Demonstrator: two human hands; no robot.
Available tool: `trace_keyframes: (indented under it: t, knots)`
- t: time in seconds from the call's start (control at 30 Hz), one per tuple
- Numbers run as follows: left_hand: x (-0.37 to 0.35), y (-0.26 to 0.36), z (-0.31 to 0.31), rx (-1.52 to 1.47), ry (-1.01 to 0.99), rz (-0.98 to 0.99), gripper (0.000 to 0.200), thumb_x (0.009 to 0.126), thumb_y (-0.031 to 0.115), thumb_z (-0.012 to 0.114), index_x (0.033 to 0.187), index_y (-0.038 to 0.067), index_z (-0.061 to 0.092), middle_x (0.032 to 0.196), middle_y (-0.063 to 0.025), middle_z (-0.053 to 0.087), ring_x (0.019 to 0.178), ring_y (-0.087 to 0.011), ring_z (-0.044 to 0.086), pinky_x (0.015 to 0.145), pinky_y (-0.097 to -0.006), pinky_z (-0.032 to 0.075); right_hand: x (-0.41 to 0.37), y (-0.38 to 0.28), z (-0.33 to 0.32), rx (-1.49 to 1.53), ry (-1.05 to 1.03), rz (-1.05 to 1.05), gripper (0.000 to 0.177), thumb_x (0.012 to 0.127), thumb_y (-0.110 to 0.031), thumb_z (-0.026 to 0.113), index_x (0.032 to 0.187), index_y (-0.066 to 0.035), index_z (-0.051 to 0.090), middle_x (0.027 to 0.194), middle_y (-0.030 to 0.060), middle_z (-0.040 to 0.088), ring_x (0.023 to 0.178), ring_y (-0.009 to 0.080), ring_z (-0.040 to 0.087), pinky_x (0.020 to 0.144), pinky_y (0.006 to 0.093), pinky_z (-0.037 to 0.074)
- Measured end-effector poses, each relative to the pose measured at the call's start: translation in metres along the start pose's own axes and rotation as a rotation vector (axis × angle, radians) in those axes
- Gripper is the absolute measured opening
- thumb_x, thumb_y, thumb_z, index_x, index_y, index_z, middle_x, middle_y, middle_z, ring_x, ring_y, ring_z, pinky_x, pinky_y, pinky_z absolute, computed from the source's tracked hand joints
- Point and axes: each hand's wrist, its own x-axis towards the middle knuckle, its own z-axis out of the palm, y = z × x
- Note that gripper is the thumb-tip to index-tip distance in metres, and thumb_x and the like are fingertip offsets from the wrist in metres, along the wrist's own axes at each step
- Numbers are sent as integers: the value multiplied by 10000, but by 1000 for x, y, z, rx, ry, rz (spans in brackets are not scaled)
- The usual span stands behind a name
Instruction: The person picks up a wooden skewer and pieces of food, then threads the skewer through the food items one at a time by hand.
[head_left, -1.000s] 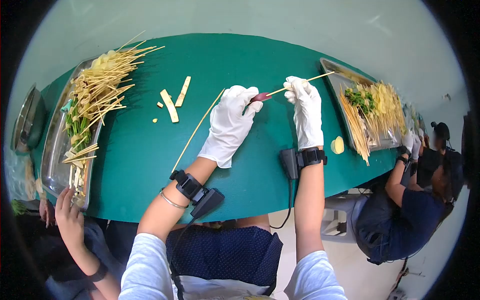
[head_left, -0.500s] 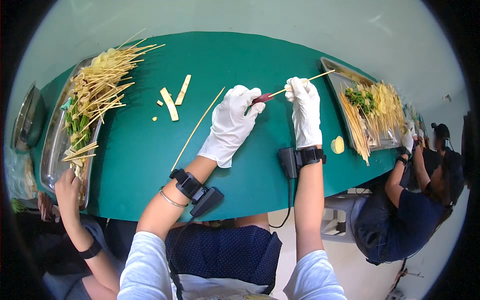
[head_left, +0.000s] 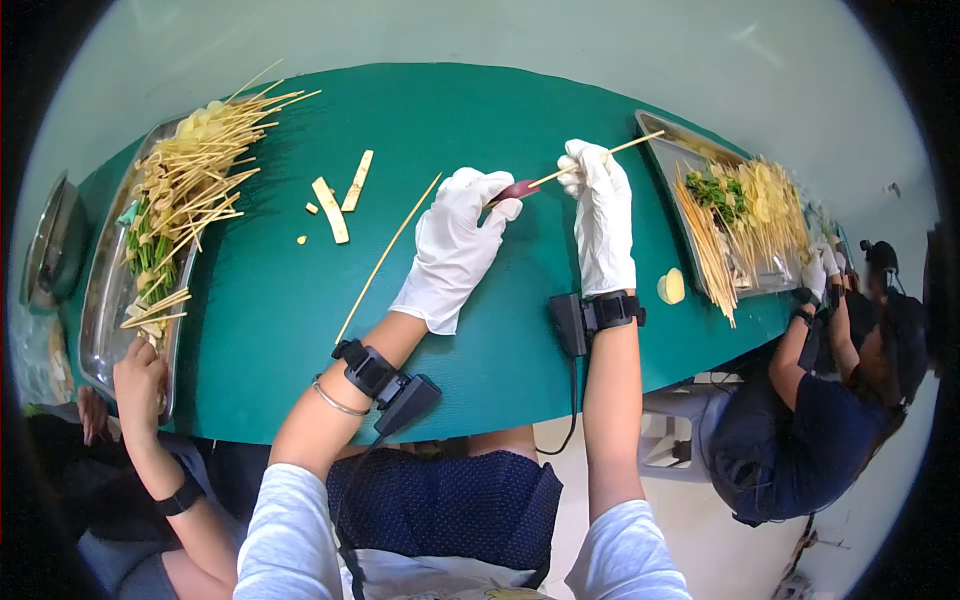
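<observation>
In a white glove, my left hand (head_left: pixel 455 245) pinches a dark red, elongated piece of food (head_left: pixel 518 190) between thumb and fingers. My right hand (head_left: pixel 603 220), gloved too, is closed around a thin bamboo skewer (head_left: pixel 636 142). One end of that skewer meets the red piece, and the other sticks out to the upper right. To the left of my left hand a loose bamboo skewer (head_left: pixel 388 258) lies slantwise on the green tabletop (head_left: pixel 480 370). The lower part of the red piece is hidden by my fingers.
Pale food strips (head_left: pixel 330 212) and small bits lie left. A round yellowish slice (head_left: pixel 671 287) sits right of my right wrist. Metal trays of filled skewers stand at left (head_left: pixel 92 330) and right (head_left: pixel 648 124). A person's hand (head_left: pixel 140 385) reaches the left tray; other people work at right.
Both hands keep their grip on the red piece and the skewer. The whole view has shifted slightly, and little else differs.
</observation>
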Motion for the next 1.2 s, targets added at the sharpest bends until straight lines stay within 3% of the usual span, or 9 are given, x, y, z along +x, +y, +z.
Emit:
trace_keyframes:
  t: [0.17,0.27,0.47,0.57,0.67,0.77,1.2]
  knots:
    - [0,3,-3,-65,-58,-153,244,820,233,686,1009,78,678,896,-86,605,846,-266,602,715,-348,477,-2,-4,3,-71,-75,-8,259,935,-211,593,1088,-8,643,920,51,665,748,59,577,697,189,444]
    - [-1,1,-1,-38,-68,-115,251,827,211,705,1044,85,693,817,-57,567,762,-182,560,681,-308,441,0,-5,3,-120,-85,-28,251,932,-210,598,1076,-11,648,933,47,673,763,54,577,713,186,441]
    - [-5,-7,8,-246,-145,-228,237,864,208,682,1042,52,683,847,-33,543,686,-107,543,595,-260,441,-1,-8,4,-148,-90,-6,227,927,-213,604,1037,-22,656,923,28,687,755,40,571,691,184,420]
    - [-5,-7,8,-235,-136,-294,290,848,313,650,1000,68,683,910,-95,610,867,-250,608,741,-351,474,-1,-6,4,-137,-95,11,227,925,-215,608,1035,-21,652,913,23,688,731,32,556,656,180,402]
    - [-5,-3,5,-170,-146,-307,276,844,297,650,995,67,682,899,-87,601,852,-246,603,734,-353,471,-1,-1,3,-127,-91,34,227,924,-211,612,1041,-20,647,908,25,687,701,27,537,625,173,387]
    - [-4,-3,5,-115,-152,-237,244,863,222,678,1034,49,675,845,-26,534,675,-112,510,607,-264,426,1,0,2,-101,-84,42,202,919,-197,617,1023,-27,647,898,27,684,682,27,526,608,166,379]
    - [-5,1,4,-123,-136,-205,233,830,228,704,989,60,674,811,-28,532,684,-132,497,617,-278,407,1,11,1,-21,-65,-13,127,906,-161,639,917,-36,629,845,40,662,658,46,515,627,188,409]
